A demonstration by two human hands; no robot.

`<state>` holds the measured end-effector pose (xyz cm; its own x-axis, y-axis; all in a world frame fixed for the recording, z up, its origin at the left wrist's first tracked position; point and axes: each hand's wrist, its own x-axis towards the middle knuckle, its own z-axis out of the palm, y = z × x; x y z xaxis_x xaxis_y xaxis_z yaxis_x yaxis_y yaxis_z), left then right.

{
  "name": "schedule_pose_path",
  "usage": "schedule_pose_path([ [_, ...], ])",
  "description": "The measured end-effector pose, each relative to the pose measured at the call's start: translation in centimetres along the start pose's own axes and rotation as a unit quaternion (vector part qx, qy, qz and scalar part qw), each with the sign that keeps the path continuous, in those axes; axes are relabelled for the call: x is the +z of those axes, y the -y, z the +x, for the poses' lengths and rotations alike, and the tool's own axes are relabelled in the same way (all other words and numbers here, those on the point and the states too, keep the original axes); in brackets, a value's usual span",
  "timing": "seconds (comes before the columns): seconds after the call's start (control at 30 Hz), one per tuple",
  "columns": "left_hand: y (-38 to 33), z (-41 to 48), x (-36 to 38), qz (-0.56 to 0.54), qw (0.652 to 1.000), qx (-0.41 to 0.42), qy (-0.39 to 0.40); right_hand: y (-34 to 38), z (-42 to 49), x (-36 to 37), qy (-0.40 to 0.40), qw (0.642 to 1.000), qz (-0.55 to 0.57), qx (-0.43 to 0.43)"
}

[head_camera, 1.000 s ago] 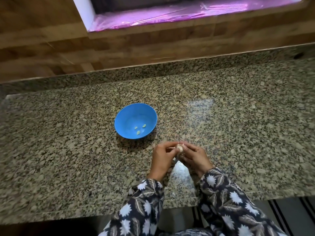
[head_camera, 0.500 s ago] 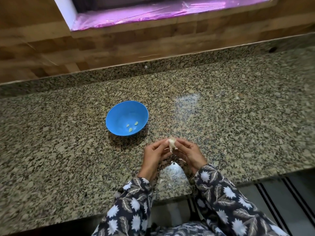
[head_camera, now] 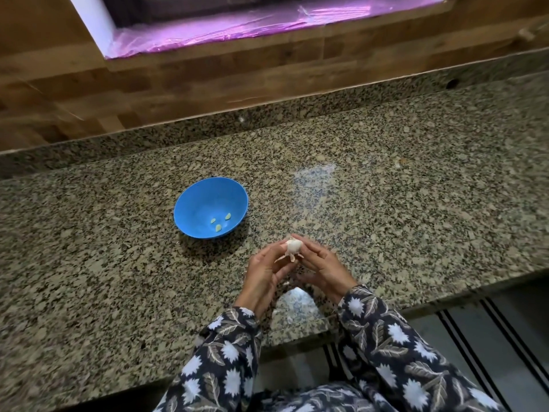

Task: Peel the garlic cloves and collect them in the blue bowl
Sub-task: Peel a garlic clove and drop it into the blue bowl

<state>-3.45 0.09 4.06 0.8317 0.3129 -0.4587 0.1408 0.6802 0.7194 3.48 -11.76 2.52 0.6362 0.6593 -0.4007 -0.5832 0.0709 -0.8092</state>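
A blue bowl [head_camera: 211, 207] sits on the granite counter [head_camera: 386, 218] with three small peeled garlic cloves [head_camera: 220, 222] in its bottom. Just right of and nearer than the bowl, a white garlic bulb [head_camera: 292, 247] with loose papery skin hanging below it is held above the counter. My left hand [head_camera: 263, 275] pinches it from the left with thumb and fingertips. My right hand [head_camera: 319, 267] holds it from the right, fingers curled around it. Both sleeves are dark with a white flower print.
A wooden backsplash [head_camera: 148, 84] rises behind the counter, with a purple-lit window ledge [head_camera: 252, 25] above it. The counter's front edge runs just under my wrists. A striped floor mat [head_camera: 475, 337] lies below at the right. A bit of skin [head_camera: 286, 283] lies under my hands.
The garlic bulb has turned in my fingers, so more of its white body and hanging skin shows. My hands stay together near the bowl; the view has shifted slightly.
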Motion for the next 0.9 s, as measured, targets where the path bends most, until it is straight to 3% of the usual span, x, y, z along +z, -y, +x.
schedule_pose_path([
  [0.23, -0.3, 0.5, 0.5, 0.17, 0.984, 0.059, 0.012, 0.3, -0.8, -0.7, -0.07, 0.994, -0.005, -0.085],
  [0.5, -0.5, 0.4, 0.8, 0.285, 0.951, 0.113, 0.041, 0.5, -0.9, -1.5, -0.082, 0.99, -0.012, -0.116],
  [0.9, -0.1, 0.2, 0.7, 0.295, 0.945, 0.129, 0.05, 0.2, -0.8, -2.1, -0.069, 0.991, -0.012, -0.111],
])
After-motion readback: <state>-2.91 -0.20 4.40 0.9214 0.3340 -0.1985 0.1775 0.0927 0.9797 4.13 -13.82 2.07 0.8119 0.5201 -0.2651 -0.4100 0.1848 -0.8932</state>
